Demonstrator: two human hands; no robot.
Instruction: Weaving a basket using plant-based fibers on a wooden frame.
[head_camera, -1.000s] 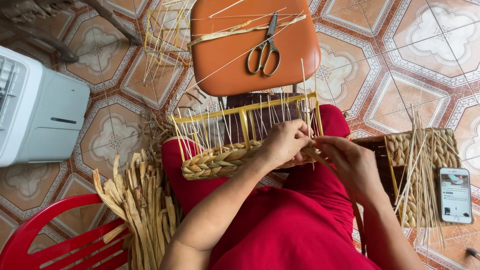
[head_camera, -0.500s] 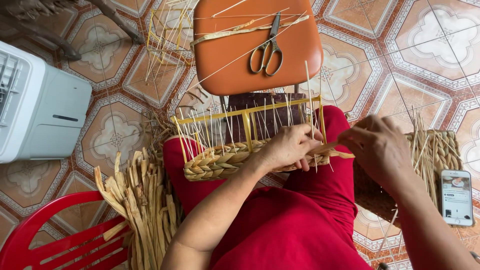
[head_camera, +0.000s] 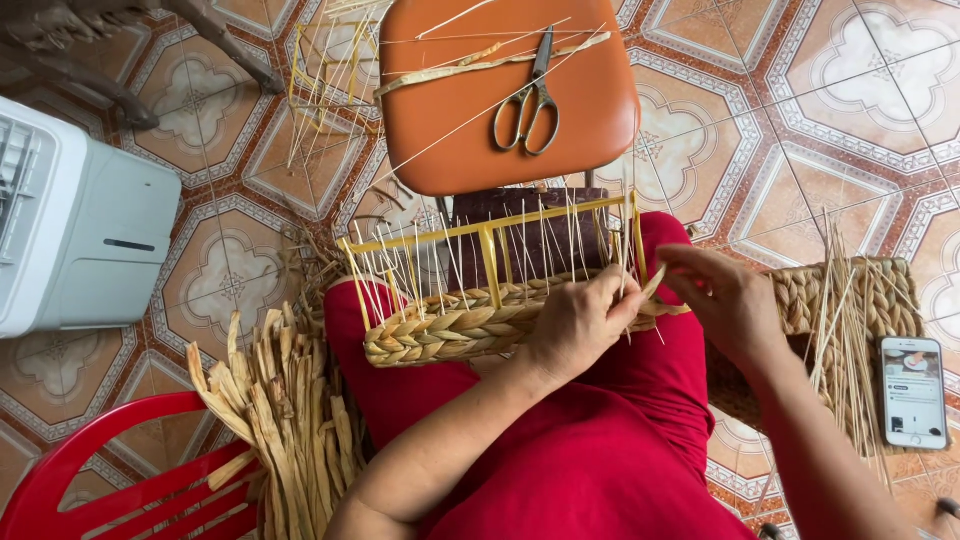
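On the person's lap, across red trousers (head_camera: 600, 470), lies a half-woven basket of pale plaited straw on a yellow wire frame (head_camera: 470, 325), its thin upright stakes fanning toward the far side. The left hand (head_camera: 575, 325) rests over the right end of the woven band, fingers curled down and closed against the weave, pinning it. The right hand (head_camera: 725, 300) sits just to the right of the basket's corner, fingers bent and pinched on a flat strip of dried straw (head_camera: 655, 285) that runs between the two hands; how tightly it grips I cannot tell.

Risk, as I judge it: the strip looks dry and thin, so a sharp pull around the corner stake could split it, and the loose upright stakes beside the left hand could bend or slip out of line if the band is not held firm.

Farther off, an orange padded stool seat (head_camera: 470, 130) stands beyond the basket, carrying metal scissors (head_camera: 527, 105) and a few loose straw strands. Right of the knee, a finished woven straw basket (head_camera: 885, 300) holds a bundle of thin stakes, and a white smartphone (head_camera: 912, 392) lies against its near right side. To the left, a heap of dried flat leaves (head_camera: 275, 410) rests on the patterned tile floor (head_camera: 850, 110), beside a red plastic chair (head_camera: 110, 485) and a white boxy appliance (head_camera: 75, 230).
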